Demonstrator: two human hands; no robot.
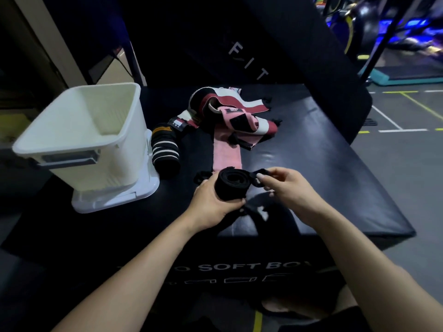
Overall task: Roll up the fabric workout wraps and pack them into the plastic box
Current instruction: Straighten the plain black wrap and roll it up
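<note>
A black wrap (232, 185), rolled into a tight coil, is held just above the black padded box top. My left hand (211, 202) grips the roll from below and the left. My right hand (285, 185) pinches the wrap's loose black end at the roll's right side. A pink wrap (226, 152) lies flat just beyond the roll. Behind it sits a tangled heap of maroon, white and pink wraps (230, 109). A rolled black wrap with white and yellow stripes (165, 149) rests beside the white plastic box (57, 137), which looks empty inside.
The white box stands on its white lid (134, 195) at the left of the black soft plyo box (323, 164). A dark upright pad marked FIT rises behind. Grey gym floor with painted lines lies to the right.
</note>
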